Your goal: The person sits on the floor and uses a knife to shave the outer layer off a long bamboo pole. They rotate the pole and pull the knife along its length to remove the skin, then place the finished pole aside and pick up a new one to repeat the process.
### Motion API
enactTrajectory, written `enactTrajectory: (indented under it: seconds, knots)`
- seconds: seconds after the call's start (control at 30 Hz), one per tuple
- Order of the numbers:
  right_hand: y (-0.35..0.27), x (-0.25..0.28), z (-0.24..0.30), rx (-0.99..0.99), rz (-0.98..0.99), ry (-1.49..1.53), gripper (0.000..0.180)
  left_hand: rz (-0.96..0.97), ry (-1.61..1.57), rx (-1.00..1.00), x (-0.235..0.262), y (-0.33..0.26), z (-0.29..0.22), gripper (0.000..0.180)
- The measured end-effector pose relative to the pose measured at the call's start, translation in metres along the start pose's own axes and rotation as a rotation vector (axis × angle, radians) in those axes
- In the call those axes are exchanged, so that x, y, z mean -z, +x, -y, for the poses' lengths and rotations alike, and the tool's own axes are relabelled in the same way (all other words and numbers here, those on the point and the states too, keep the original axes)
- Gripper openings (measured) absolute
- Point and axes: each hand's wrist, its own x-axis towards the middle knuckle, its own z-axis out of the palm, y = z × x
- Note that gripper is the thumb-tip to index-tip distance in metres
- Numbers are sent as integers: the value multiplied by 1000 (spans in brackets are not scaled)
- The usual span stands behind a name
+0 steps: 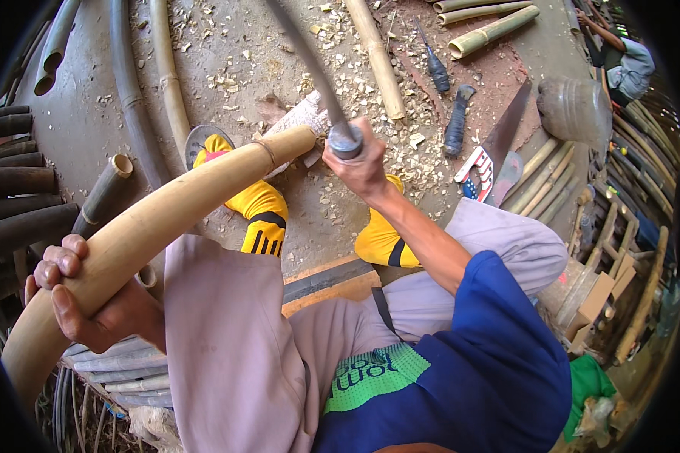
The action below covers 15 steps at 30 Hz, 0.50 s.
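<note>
My left hand (102, 306) is wrapped round the thick lower part of a peeled, pale bamboo pole (177, 200). The pole slants up to the right across my raised knee. Its far end lies against a whitish chopped block (301, 124) on the ground. In my right hand (361, 162) is a machete (310, 53), gripped by the handle just beside that end. A grey collar sits where the blade meets the handle. The long, dark blade points up and away, slightly blurred, apart from the bamboo. The handle itself is mostly hidden by my fingers.
Wood chips (423, 177) litter the ground. To the right lie a handsaw (502, 132), a black-wrapped tool (457, 121) and a thin spike-like tool (436, 68). A plastic container (574, 113) stands beyond. Bamboo poles (136, 98) lie left; another person (629, 68) is far right.
</note>
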Motion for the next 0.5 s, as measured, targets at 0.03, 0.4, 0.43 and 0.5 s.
enactTrajectory:
  seconds: [0.03,0.4,0.43,0.5]
  knots:
    - [-6,-1,-23,-147,136,-96,27,12,13,-30,1,-4,-1,36]
    - [-5,2,-25,-73,104,-80,25,278,-90,-45,7,2,-2,41]
    - [-9,1,-38,-147,184,-187,26,294,-97,-67,8,2,-1,42]
    - [-8,4,-47,-309,345,-389,27,309,-167,-36,10,-1,-3,42]
